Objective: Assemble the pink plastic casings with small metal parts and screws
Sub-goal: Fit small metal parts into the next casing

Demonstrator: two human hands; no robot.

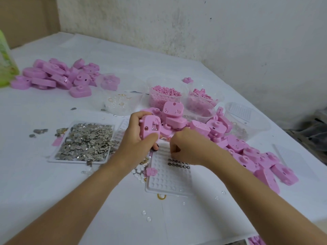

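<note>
Pink casing (150, 129) clasped in left hand (137, 138) fingers | right hand (184, 147) fingers curled over tray (169, 181), hold unclear

We look from one head-worn wide-angle camera, facing forward and down, close over the left hand (139, 138) and right hand (185, 147) above the table (44, 191).
</note>
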